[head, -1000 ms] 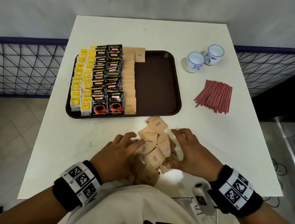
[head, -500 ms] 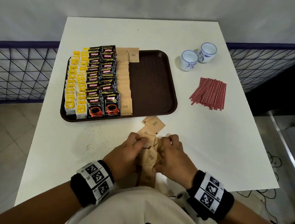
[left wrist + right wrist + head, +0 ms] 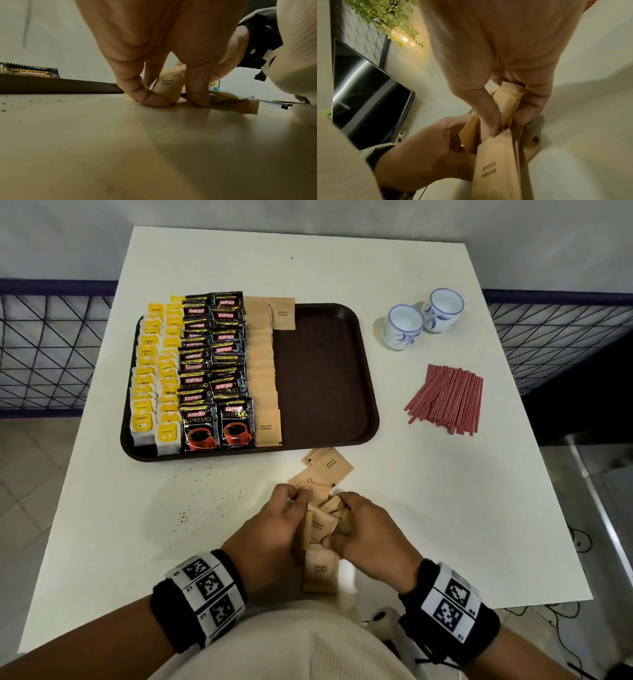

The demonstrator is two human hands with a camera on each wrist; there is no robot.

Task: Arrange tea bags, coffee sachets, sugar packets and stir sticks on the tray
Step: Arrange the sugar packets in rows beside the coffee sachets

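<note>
A brown tray [image 3: 322, 378] holds rows of yellow tea bags [image 3: 154, 378], black coffee sachets [image 3: 215, 371] and a column of brown sugar packets [image 3: 263, 371]. In front of it lies a loose heap of sugar packets [image 3: 322, 529]. My left hand [image 3: 274, 529] and right hand [image 3: 363, 529] squeeze that heap together from both sides, fingers curled round the packets [image 3: 510, 108]. In the left wrist view my fingertips [image 3: 154, 100] press down on the table beside a packet [image 3: 169, 86]. Two or three packets [image 3: 329, 467] lie loose beyond the hands. Red stir sticks [image 3: 445, 402] lie on the table to the right.
Two white-and-blue cups [image 3: 421, 318] stand at the back right of the white table [image 3: 445, 508]. Dark crumbs [image 3: 205, 484] are scattered in front of the tray. The tray's right half is bare. A wire fence runs along both sides beyond the table.
Both hands have drawn together, gathering the spread sugar packets into a tight bunch between them. The heap was fanned out a second ago.
</note>
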